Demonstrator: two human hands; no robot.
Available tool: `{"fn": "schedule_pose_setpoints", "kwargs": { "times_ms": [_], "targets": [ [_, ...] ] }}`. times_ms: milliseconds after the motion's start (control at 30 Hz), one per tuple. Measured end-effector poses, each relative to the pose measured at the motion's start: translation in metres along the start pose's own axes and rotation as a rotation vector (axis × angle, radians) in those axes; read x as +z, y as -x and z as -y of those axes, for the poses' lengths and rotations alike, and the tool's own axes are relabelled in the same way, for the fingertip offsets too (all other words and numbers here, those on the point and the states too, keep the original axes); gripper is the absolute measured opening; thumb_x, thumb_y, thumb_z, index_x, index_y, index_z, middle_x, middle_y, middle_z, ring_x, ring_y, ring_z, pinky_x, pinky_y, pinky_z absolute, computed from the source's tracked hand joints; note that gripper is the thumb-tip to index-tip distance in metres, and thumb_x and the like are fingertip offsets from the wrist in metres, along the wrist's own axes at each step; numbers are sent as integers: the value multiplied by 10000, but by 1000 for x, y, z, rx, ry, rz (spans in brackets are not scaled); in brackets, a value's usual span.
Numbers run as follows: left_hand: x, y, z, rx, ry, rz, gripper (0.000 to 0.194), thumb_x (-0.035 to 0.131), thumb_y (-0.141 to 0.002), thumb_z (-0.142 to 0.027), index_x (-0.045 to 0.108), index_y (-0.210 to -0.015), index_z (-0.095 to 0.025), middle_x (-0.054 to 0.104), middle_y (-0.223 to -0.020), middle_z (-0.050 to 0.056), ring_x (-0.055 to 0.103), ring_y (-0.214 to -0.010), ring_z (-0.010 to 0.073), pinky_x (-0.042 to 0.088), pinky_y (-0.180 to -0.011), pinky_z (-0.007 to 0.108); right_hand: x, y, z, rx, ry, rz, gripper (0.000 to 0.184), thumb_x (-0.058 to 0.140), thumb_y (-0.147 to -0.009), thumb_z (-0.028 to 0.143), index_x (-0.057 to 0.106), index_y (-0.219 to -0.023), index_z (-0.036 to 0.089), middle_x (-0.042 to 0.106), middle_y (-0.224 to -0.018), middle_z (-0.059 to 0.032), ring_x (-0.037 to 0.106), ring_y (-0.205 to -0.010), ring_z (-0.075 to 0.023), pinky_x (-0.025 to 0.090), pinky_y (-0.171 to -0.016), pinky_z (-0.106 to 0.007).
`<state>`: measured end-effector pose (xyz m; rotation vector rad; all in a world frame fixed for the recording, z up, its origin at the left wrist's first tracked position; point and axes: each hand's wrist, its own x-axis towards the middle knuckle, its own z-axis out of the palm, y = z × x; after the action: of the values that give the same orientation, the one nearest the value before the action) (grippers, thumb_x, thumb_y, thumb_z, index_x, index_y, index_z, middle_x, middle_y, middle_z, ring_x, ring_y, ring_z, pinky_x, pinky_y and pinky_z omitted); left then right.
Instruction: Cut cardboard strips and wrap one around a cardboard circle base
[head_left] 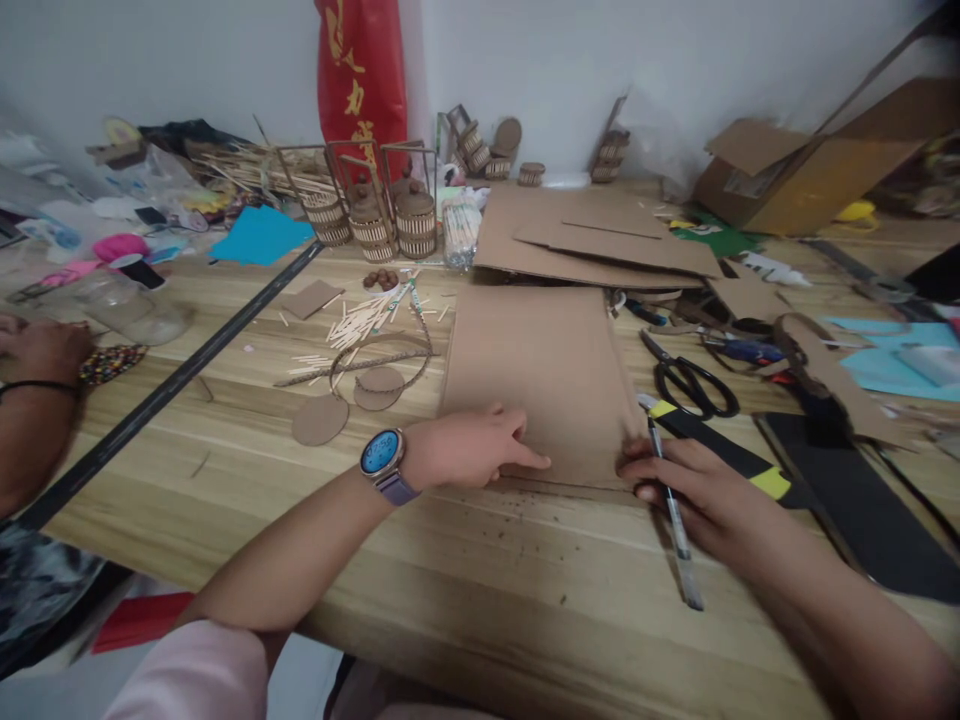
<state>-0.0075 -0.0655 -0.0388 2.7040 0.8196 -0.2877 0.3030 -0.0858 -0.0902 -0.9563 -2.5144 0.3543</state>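
On the table lies a square sheet of brown cardboard [536,350] in front of me. My left hand [476,445], with a watch [381,455] on its wrist, rests on the sheet's near left part. Its index finger is stretched out and the other fingers are loosely curled, with nothing held. At the near right corner of the sheet is my right hand [686,480], its fingers closed round a slim pen [675,520]. The pen slants down towards me, and the fingertips touch the cardboard edge.
Black scissors [686,380] and a black board [862,500] lie to the right. Cardboard discs [320,420], strips and matchsticks [364,320] are at left. Behind stand small stick baskets [416,225] and stacked cardboard [592,235]. Another person's hand [45,350] is at far left.
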Motion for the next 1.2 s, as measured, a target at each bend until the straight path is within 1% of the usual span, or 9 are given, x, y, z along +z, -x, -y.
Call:
{"fn": "schedule_pose_setpoints", "kwargs": {
  "times_ms": [333, 433, 500, 600, 667, 800, 967, 1067, 1200],
  "targets": [
    [-2, 1, -3, -26, -23, 21, 596, 594, -882, -77, 533, -1412, -342, 529, -1153, 72, 540, -1024, 221, 416, -861, 274, 5, 4, -6, 7, 1, 2, 178, 515, -924, 202, 675, -978, 256, 689, -1041, -95, 657, -974, -225, 536, -808, -370],
    [-3, 0, -3, -30, -50, 14, 600, 604, -882, -95, 529, -1411, -368, 531, -1122, 73, 544, -1030, 235, 420, -803, 269, 3, 1, -3, -9, 5, -13, 182, 520, -915, 192, 673, -986, 260, 691, -1038, -93, 663, -967, -226, 542, -793, -364],
    [-3, -3, -2, -33, -22, 22, 571, 568, -900, -94, 541, -1402, -366, 535, -1074, 70, 566, -980, 212, 415, -748, 248, 1, -1, -1, -18, 9, -18, 174, 523, -908, 197, 670, -978, 260, 692, -1022, -92, 669, -951, -225, 548, -774, -357],
    [-4, -11, 2, -27, 56, 75, 523, 508, -940, -106, 545, -1403, -347, 566, -1006, 60, 595, -849, 166, 398, -677, 231, -1, -3, 2, -24, 22, -9, 157, 522, -906, 203, 663, -952, 255, 692, -1005, -90, 674, -928, -220, 551, -759, -350],
    [-6, -16, 4, -10, 62, 114, 523, 533, -946, -140, 518, -1423, -354, 603, -1012, 61, 608, -848, 176, 395, -672, 239, -1, -4, 2, -35, 29, -8, 160, 520, -905, 190, 659, -951, 255, 693, -999, -86, 675, -917, -214, 549, -751, -344],
    [-13, -25, 2, -7, 33, 178, 615, 586, -917, -138, 449, -1457, -397, 668, -1076, 55, 632, -892, 191, 398, -655, 235, 0, -3, 2, -35, 29, -3, 164, 525, -905, 182, 662, -961, 252, 696, -1000, -86, 674, -922, -211, 547, -757, -341],
    [-25, -39, -7, -46, 16, 315, 799, 553, -865, -44, 318, -1491, -481, 730, -976, 10, 647, -710, 166, 384, -546, 218, -1, -4, 1, -17, 23, -9, 188, 500, -934, 241, 686, -962, 251, 710, -1007, -100, 682, -923, -222, 552, -750, -346],
    [-33, -47, -11, -50, 10, 394, 893, 534, -826, 17, 257, -1509, -488, 737, -895, -2, 643, -647, 167, 397, -517, 214, -5, -1, 5, 36, 16, -79, 219, 513, -957, 351, 690, -1043, 254, 721, -1036, -101, 685, -953, -245, 558, -789, -375],
    [-39, -55, -13, -68, 74, 487, 916, 576, -822, 26, 229, -1536, -430, 690, -675, -17, 634, -572, 165, 417, -481, 194, -8, 2, 25, 231, -109, -304, 412, 426, -971, 548, 685, -1125, 268, 735, -957, -75, 700, -900, -248, 569, -742, -350]
  ]
}}
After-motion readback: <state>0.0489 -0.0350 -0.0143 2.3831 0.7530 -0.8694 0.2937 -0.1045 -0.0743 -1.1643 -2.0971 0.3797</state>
